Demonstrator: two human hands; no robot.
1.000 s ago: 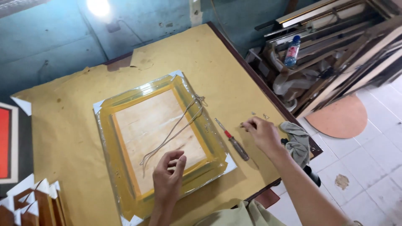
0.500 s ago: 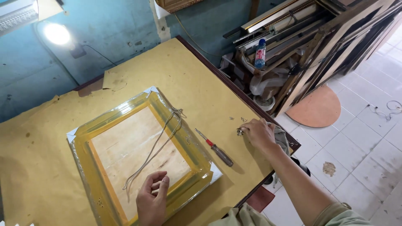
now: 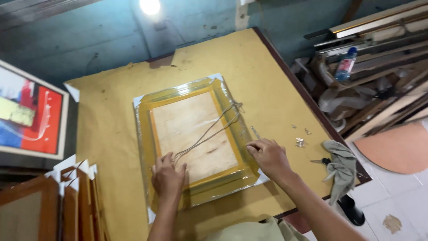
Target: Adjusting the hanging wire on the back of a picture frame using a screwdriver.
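The counter (image 3: 111,116) is covered in yellow-brown paper, worn and stained, with a dark edge on the right; behind it stands a blue-green wall with a bright lamp (image 3: 150,5); to the right, lengths of moulding (image 3: 379,27) are stacked with a plastic bottle (image 3: 345,64) lying among them; a grey rag (image 3: 341,163) hangs over the counter's corner, and small metal bits (image 3: 299,142) lie near it; at the left a red and blue painting (image 3: 31,114) leans, with wooden frames (image 3: 67,201) standing below it.

My left hand (image 3: 167,176) lies palm down on the frame's lower left part, fingers (image 3: 178,168) spread and flat, gripping nothing, touching the near end of the cord (image 3: 209,134); my right hand (image 3: 267,156) rests on the frame's right edge, fingers curled loosely toward the wrap; I cannot tell whether they pinch anything; a thin tool (image 3: 255,132) lies just beyond them on the counter.

The frame (image 3: 196,134) lies face down in the middle of the counter, wrapped in clear plastic with white corner guards; its border is yellow-orange, its backing pale board; the cord runs slackly across the back from the upper right side to my left hand.
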